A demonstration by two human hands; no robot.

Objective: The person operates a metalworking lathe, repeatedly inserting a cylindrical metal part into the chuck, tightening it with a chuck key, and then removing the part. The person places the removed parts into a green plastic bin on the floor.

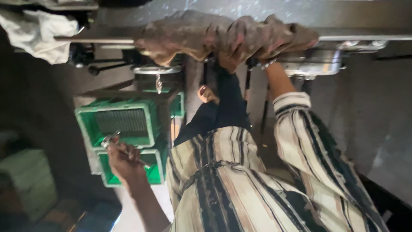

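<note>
My left hand [124, 161] is closed around a thin metal wrench-like tool [112, 139], whose shiny head sticks out over the green plastic crates [146, 129]. My right hand [235, 55], with a striped sleeve and a bracelet at the wrist, reaches to a dirty brown rag [193, 36]. It grips the rag where the cloth is draped over a horizontal metal bar [94, 39]. The rag covers most of the fingers. My striped shirt, a dark trouser leg and a bare foot [208, 94] fill the middle of the view.
A white cloth [38, 34] hangs at the upper left by the bar. A round metal part [155, 69] with a small hanging piece sits under the rag. Machine parts [313, 64] are on the right. A grey surface [377, 111] lies far right, and stacked pale boxes [25, 180] lower left.
</note>
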